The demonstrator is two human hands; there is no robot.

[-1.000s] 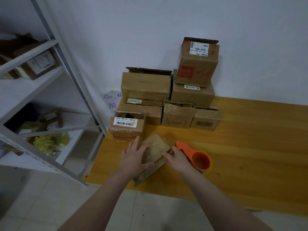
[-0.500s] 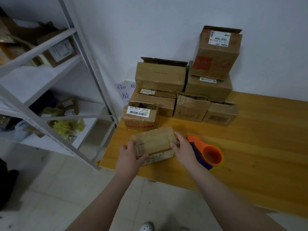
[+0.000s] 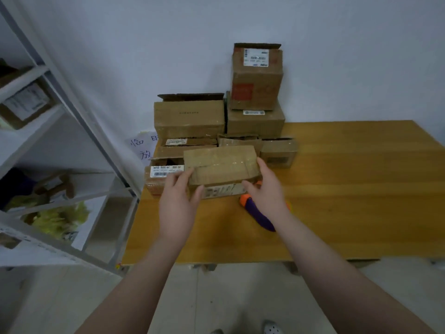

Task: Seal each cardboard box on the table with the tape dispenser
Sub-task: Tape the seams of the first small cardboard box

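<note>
While both forearms are reaching in from the bottom edge, left hand (image 3: 177, 203) is gripping the left end of the taped box (image 3: 222, 168), thumb on its front face, fingers behind. Right hand (image 3: 266, 189) is clamping the right end. Box is sitting between them, seemingly off the table (image 3: 349, 189). Tape dispenser (image 3: 258, 212) is lying on the wood just under the right wrist. Stacked boxes (image 3: 255, 97) are sitting against the wall behind.

Grey metal shelf rack (image 3: 79, 121) seen at the left, yellow-green stuff (image 3: 60, 219) kept on a low shelf, paper sign (image 3: 142, 148) stuck on the white wall (image 3: 144, 44), tiled floor (image 3: 48, 297) below
</note>
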